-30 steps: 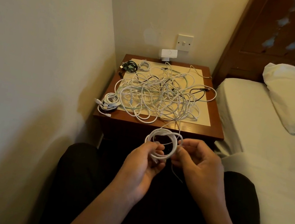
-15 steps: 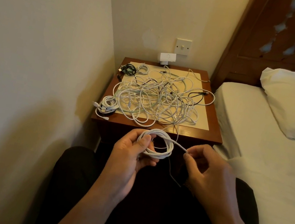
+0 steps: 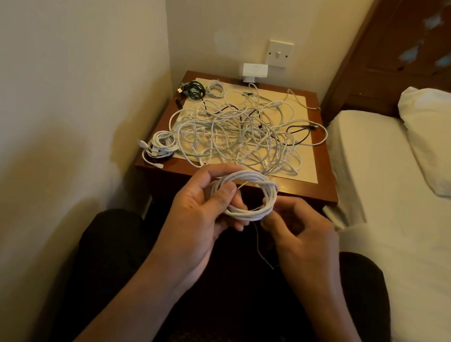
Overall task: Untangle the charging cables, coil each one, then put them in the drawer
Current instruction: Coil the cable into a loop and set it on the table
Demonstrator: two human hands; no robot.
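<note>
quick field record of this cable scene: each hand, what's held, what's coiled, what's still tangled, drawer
left hand: grips white coil
right hand: pinches the coil's right side
loose end: hangs below the coil
coiled on nightstand: white bundle front left; dark coil and small white coil back left
still tangled: tangled pile, mid-top
drawer: not in view

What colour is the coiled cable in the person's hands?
White; the coiled cable shows best in the head view.
</note>
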